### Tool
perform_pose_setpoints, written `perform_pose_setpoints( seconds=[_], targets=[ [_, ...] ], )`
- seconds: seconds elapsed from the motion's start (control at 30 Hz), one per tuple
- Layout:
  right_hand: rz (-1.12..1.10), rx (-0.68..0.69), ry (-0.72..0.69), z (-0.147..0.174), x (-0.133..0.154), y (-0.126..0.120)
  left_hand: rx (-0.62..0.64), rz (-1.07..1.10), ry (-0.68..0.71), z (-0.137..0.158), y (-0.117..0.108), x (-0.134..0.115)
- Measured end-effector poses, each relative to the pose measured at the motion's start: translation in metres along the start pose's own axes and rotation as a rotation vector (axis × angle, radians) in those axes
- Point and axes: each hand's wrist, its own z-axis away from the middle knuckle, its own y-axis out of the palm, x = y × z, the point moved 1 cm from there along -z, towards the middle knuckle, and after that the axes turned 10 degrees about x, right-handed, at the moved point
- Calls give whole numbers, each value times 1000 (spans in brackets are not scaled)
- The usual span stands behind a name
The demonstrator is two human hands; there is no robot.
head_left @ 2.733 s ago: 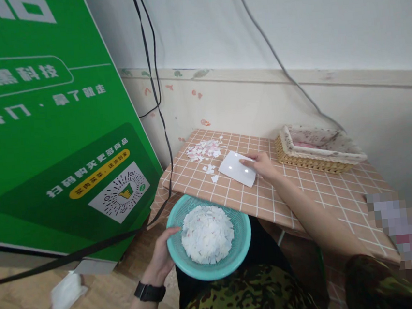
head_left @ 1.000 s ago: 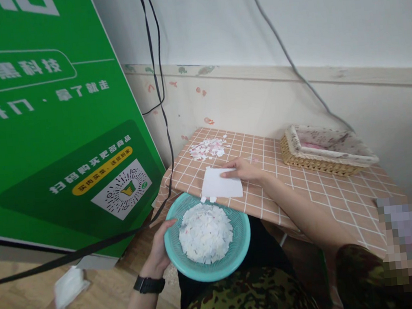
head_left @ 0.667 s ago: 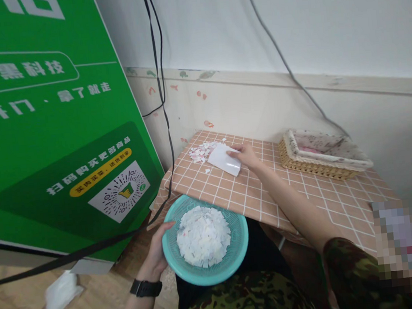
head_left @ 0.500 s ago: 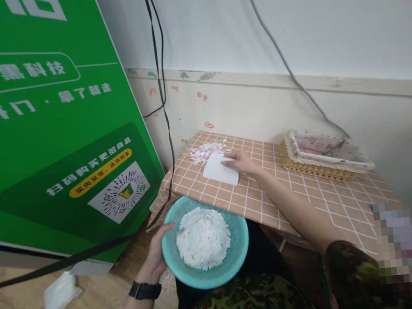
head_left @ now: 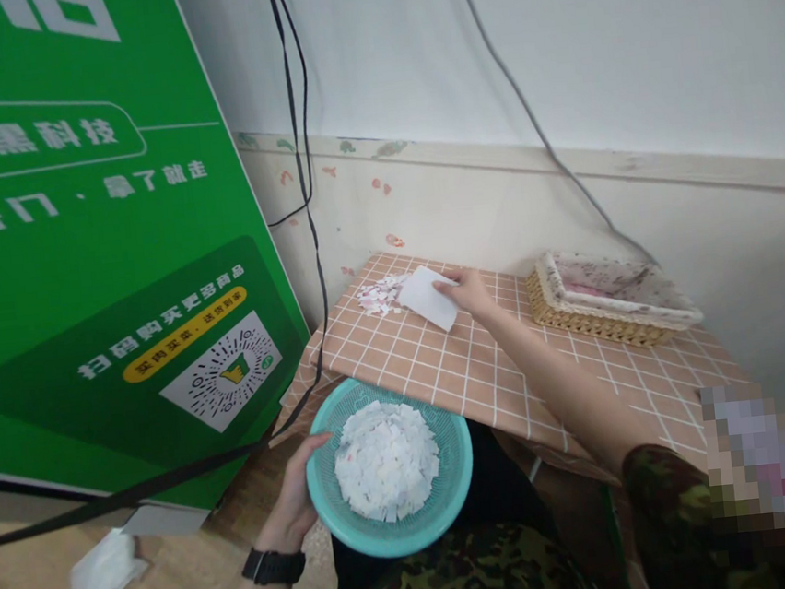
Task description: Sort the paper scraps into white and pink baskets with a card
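Card at the scraps, bowl waiting below the table edge.
Beyond the checked table (head_left: 511,366), the right hand (head_left: 470,291) pinches a white card (head_left: 427,297) against loose scraps (head_left: 379,294); below its near edge, the left hand (head_left: 294,498) clasps the teal bowl (head_left: 451,474).

Left hand (head_left: 294,503) grips rim of teal basket (head_left: 454,497) at 9 o'clock side, below table edge; basket holds heap of white paper scraps (head_left: 385,460). Right hand (head_left: 470,292) pinches white card (head_left: 427,298), tilted, lower edge touching checked tablecloth (head_left: 483,369). Loose scrap pile (head_left: 379,294) lies just beside card at 9 o'clock. Wicker tray (head_left: 607,297) sits well apart at 3 o'clock of right hand. Green sign (head_left: 80,223) stands at 9 o'clock of table; black cables (head_left: 291,110) hang along its edge.
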Motion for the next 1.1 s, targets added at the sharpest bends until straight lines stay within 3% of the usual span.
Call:
perform_pose_setpoints(
  seconds=[0.2,0.37,0.53,0.77,1.1],
  targets=[
    [275,38,-57,-18,-6,10,7,17,-21,2,3,-2],
    [205,188,-118,-13,-4,11,2,8,-15,3,7,-3],
    [176,163,-117,-14,4,14,-16,-3,1,2,6,-3],
    [301,105,-102,-27,11,17,4,1,7,2,5,-3],
    [359,250,-169,-33,16,-5,27,11,-27,0,-1,1]
  ],
)
